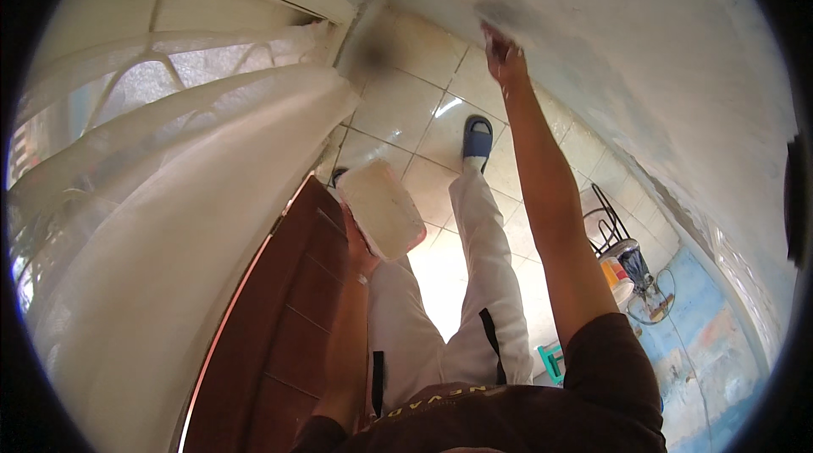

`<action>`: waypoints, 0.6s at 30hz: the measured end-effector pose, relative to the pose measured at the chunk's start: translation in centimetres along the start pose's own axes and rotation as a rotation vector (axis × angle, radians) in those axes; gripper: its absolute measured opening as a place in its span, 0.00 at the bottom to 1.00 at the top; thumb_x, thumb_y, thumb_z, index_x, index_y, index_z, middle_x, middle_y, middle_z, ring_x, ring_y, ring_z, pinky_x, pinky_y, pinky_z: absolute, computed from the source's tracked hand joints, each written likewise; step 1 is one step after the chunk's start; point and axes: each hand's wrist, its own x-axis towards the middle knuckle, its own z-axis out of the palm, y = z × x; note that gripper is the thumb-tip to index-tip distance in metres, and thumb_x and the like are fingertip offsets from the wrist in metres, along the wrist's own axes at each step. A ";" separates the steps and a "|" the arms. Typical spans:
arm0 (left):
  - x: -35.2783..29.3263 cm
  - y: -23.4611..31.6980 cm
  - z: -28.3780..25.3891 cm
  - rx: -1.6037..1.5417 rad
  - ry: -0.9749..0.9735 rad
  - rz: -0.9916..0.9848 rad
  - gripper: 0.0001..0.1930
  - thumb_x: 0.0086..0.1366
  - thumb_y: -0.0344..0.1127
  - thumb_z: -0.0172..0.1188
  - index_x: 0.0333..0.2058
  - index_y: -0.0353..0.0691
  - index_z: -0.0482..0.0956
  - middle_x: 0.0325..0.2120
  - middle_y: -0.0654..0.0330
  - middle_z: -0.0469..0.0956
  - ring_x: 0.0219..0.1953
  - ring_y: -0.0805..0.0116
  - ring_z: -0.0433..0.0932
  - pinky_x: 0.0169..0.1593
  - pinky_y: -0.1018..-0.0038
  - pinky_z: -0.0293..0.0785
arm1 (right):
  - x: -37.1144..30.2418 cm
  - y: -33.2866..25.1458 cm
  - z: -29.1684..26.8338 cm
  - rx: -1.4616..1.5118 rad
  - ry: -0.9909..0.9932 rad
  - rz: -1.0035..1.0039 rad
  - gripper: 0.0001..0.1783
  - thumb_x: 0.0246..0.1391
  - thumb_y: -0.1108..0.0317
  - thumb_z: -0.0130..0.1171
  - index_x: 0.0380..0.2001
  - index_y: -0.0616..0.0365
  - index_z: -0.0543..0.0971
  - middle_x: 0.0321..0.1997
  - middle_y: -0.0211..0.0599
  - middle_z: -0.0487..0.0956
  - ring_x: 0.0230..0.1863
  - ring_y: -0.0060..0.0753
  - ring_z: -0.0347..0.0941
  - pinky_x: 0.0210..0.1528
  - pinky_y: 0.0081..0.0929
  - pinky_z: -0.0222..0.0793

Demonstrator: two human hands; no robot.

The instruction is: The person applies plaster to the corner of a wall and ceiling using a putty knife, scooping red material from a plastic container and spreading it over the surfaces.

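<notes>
While the left hand (362,258) grips one pale rectangular piece (385,207) by its side, before the legs (478,233) — fingers mostly hidden — the right arm (546,190) stretches nearly straight, the right hand (506,59) at the wall (618,46) near one dark smudge (501,11); whether its blurred fingers hold anything, I cannot tell.

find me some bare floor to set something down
Bare tile floor lies ahead of the blue slipper, between the white curtain and pale wall. It's crowded right of the right forearm, with a black-framed object and an orange-and-white container.
</notes>
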 end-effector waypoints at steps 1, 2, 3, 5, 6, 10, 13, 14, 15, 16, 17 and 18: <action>-0.2 0.0 -0.3 0.001 0.007 -0.002 0.37 0.71 0.70 0.42 0.69 0.52 0.61 0.64 0.62 0.68 0.64 0.61 0.69 0.65 0.58 0.69 | 0.9 -1.7 -1.3 -0.006 -0.006 0.012 0.15 0.68 0.73 0.49 0.52 0.63 0.80 0.55 0.43 0.82 0.53 0.29 0.79 0.54 0.20 0.72; -0.1 -0.1 -0.2 -0.004 0.010 -0.005 0.37 0.71 0.70 0.42 0.69 0.52 0.61 0.64 0.62 0.68 0.64 0.62 0.68 0.65 0.58 0.69 | 2.2 -3.7 -2.9 0.717 0.133 0.337 0.15 0.68 0.72 0.49 0.52 0.64 0.80 0.55 0.45 0.82 0.53 0.28 0.78 0.54 0.21 0.72; 0.3 -0.4 0.2 -0.008 0.005 -0.017 0.37 0.72 0.70 0.42 0.69 0.52 0.61 0.64 0.63 0.68 0.64 0.62 0.68 0.65 0.58 0.69 | 3.7 -5.6 -5.0 1.439 0.284 0.643 0.15 0.68 0.71 0.50 0.52 0.65 0.80 0.56 0.48 0.81 0.53 0.28 0.78 0.54 0.22 0.72; -0.4 -0.2 0.2 -0.026 0.041 0.004 0.36 0.72 0.69 0.41 0.69 0.53 0.61 0.64 0.63 0.68 0.64 0.62 0.68 0.65 0.58 0.69 | 1.8 -12.3 -6.3 0.743 0.160 0.455 0.16 0.67 0.72 0.50 0.53 0.65 0.79 0.55 0.50 0.81 0.53 0.30 0.78 0.56 0.24 0.72; -0.7 -0.3 0.4 -0.035 0.050 0.009 0.36 0.72 0.69 0.41 0.69 0.53 0.61 0.64 0.63 0.68 0.65 0.62 0.68 0.65 0.58 0.69 | -0.3 -14.8 -7.2 0.052 0.057 0.229 0.17 0.67 0.73 0.50 0.55 0.66 0.78 0.54 0.51 0.81 0.53 0.32 0.78 0.57 0.27 0.72; -0.3 -1.0 1.8 -0.052 0.046 -0.017 0.36 0.72 0.69 0.41 0.69 0.54 0.61 0.64 0.64 0.67 0.65 0.62 0.68 0.65 0.59 0.69 | -4.5 -16.3 -8.9 0.326 0.265 0.001 0.16 0.64 0.74 0.53 0.54 0.67 0.77 0.53 0.51 0.80 0.54 0.36 0.78 0.61 0.30 0.73; 0.7 -1.8 3.0 -0.054 0.020 -0.059 0.35 0.73 0.68 0.41 0.69 0.54 0.60 0.64 0.65 0.67 0.65 0.62 0.68 0.65 0.59 0.68 | -8.1 -5.5 -6.7 1.359 0.396 0.560 0.15 0.65 0.70 0.54 0.51 0.66 0.76 0.53 0.45 0.80 0.55 0.37 0.78 0.62 0.29 0.73; 0.4 -1.6 2.5 -0.057 0.038 -0.045 0.35 0.73 0.68 0.40 0.69 0.55 0.60 0.64 0.65 0.67 0.65 0.62 0.68 0.65 0.59 0.68 | -8.1 -5.6 -4.6 0.674 0.070 0.377 0.16 0.65 0.66 0.54 0.51 0.65 0.76 0.54 0.44 0.80 0.55 0.36 0.78 0.62 0.29 0.73; 0.1 -1.6 2.1 -0.063 0.049 -0.034 0.35 0.73 0.68 0.40 0.69 0.55 0.60 0.64 0.65 0.67 0.65 0.62 0.68 0.65 0.59 0.68 | -7.9 -6.0 -2.8 -0.014 -0.051 0.110 0.17 0.65 0.63 0.55 0.51 0.65 0.76 0.55 0.42 0.81 0.55 0.36 0.78 0.61 0.29 0.72; 0.9 -1.9 2.8 -0.059 0.029 -0.062 0.34 0.73 0.68 0.40 0.69 0.55 0.60 0.64 0.65 0.67 0.65 0.62 0.68 0.65 0.59 0.68 | -6.2 -2.6 -2.0 0.022 -0.063 0.077 0.15 0.65 0.67 0.52 0.50 0.65 0.77 0.52 0.44 0.82 0.54 0.42 0.78 0.60 0.33 0.73; 1.9 -2.3 3.3 -0.056 0.010 -0.095 0.34 0.73 0.68 0.40 0.69 0.55 0.60 0.64 0.65 0.67 0.65 0.62 0.68 0.66 0.59 0.68 | -4.6 1.3 -1.6 0.053 -0.077 0.050 0.14 0.65 0.71 0.50 0.48 0.65 0.79 0.49 0.46 0.83 0.53 0.48 0.79 0.59 0.36 0.74; 1.4 -1.9 2.4 -0.042 0.056 -0.056 0.34 0.73 0.68 0.40 0.69 0.55 0.60 0.64 0.66 0.67 0.65 0.62 0.68 0.66 0.59 0.68 | -2.6 -0.8 0.7 0.079 -0.101 0.050 0.14 0.65 0.71 0.50 0.48 0.65 0.79 0.49 0.46 0.83 0.53 0.48 0.79 0.59 0.36 0.74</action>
